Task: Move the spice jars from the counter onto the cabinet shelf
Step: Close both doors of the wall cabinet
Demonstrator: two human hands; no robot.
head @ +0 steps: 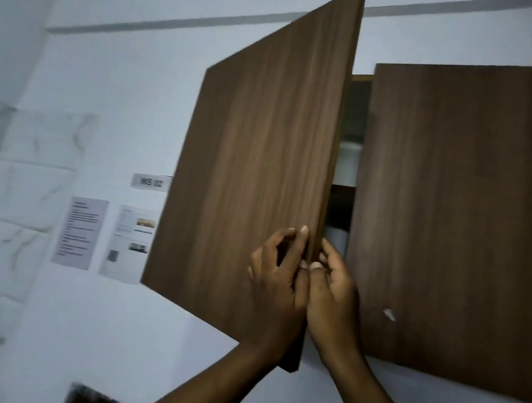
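Note:
A dark wooden wall cabinet hangs ahead. Its left door (254, 173) stands partly swung out toward me. Both hands hold the door's free edge near its lower corner. My left hand (277, 289) lies on the outer face with fingers curled on the edge. My right hand (333, 296) grips the edge from the inner side. Through the narrow gap I see a shelf (344, 183) and dim metallic containers (348, 158) above and below it. No spice jars or counter show clearly.
The right cabinet door (463, 219) is closed, with a small pale mark low on it. Paper notices (80, 232) and a small label (151, 182) hang on the white wall at left. Marbled tiles (7, 196) cover the far left wall. A dark object (96, 401) sits at the bottom.

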